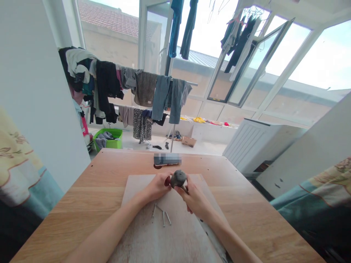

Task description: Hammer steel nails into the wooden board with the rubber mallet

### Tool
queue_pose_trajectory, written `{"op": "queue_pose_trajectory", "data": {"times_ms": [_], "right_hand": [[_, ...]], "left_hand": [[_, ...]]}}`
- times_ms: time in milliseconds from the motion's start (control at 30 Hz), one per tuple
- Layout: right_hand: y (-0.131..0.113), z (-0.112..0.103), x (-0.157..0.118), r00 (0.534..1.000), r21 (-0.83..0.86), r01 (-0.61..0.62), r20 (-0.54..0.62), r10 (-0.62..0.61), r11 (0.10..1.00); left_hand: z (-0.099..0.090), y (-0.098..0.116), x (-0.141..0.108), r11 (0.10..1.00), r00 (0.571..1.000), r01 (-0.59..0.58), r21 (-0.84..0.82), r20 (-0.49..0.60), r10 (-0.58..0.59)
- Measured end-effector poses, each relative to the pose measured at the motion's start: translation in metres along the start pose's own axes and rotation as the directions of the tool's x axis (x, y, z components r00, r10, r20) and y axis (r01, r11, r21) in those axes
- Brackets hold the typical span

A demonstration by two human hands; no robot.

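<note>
A hammer [178, 178] with a dark, rounded head is held above the wooden board [142, 233], its head toward me. My right hand [196, 196] is closed around its light handle, part of which shows below the head. Just left of the head, my left hand [157, 187] is closed with its fingers curled; a small dark red thing [167, 181] shows at its fingertips, too little to name. Whether it touches the hammer head is unclear. Several nails [163, 218] lie loose on the board, nearer to me than both hands.
The board lies on a wood-grain table [90, 204]. Near the far edge sits a blurred grey box [167, 159] with a thin stick along its front. Beyond stand a laundry rack [145, 87], a green basket [115, 143] and a white cabinet [246, 142]. Curtains [326, 193] hang at both sides.
</note>
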State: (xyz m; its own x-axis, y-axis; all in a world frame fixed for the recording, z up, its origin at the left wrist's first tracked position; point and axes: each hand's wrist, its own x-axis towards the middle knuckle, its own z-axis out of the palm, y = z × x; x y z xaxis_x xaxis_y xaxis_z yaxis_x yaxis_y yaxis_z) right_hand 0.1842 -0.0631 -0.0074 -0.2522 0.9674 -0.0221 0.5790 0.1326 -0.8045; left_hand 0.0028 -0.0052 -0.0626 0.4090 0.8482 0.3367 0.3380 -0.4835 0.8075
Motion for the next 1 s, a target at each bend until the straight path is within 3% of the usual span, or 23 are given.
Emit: {"op": "queue_pose_trajectory", "data": {"times_ms": [133,267,367,467,567,633,767,867,1000], "right_hand": [[0.003,-0.003,-0.007,0.999,0.068,-0.01,-0.049,0.013,0.998],[0.015,-0.007,-0.028,0.995,0.084,-0.095,0.018,0.094,0.992],[0.029,-0.005,-0.045,0.988,0.054,-0.148,0.043,0.145,0.988],[0.043,-0.002,-0.054,0.987,0.011,-0.162,-0.008,0.162,0.987],[0.049,0.0,-0.056,0.987,-0.019,-0.161,-0.023,0.16,0.987],[0.05,0.001,-0.055,0.987,-0.033,-0.161,-0.023,0.16,0.986],[0.049,0.002,-0.053,0.987,-0.001,-0.16,-0.005,0.16,0.987],[0.05,0.001,-0.053,0.988,0.022,-0.155,0.008,0.155,0.988],[0.05,0.001,-0.053,0.984,0.033,-0.177,0.01,0.177,0.984]], "left_hand": [[0.001,0.0,-0.001,0.999,0.999,0.032,-0.029,0.02,-0.031],[-0.001,-0.001,-0.001,0.995,0.994,0.088,-0.054,0.065,-0.084],[-0.019,0.004,0.0,0.991,0.987,0.13,0.022,0.095,-0.132],[-0.047,0.02,0.0,0.966,0.973,0.123,0.226,0.165,-0.163],[-0.066,0.042,-0.004,0.923,0.889,0.1,0.371,0.383,-0.25],[-0.065,0.053,-0.009,0.904,0.832,0.074,0.421,0.474,-0.289],[-0.045,0.06,-0.017,0.88,0.772,0.032,0.474,0.547,-0.323],[-0.036,0.061,-0.02,0.874,0.783,0.036,0.485,0.53,-0.326],[-0.044,0.066,-0.018,0.866,0.809,0.046,0.499,0.49,-0.325]]}}
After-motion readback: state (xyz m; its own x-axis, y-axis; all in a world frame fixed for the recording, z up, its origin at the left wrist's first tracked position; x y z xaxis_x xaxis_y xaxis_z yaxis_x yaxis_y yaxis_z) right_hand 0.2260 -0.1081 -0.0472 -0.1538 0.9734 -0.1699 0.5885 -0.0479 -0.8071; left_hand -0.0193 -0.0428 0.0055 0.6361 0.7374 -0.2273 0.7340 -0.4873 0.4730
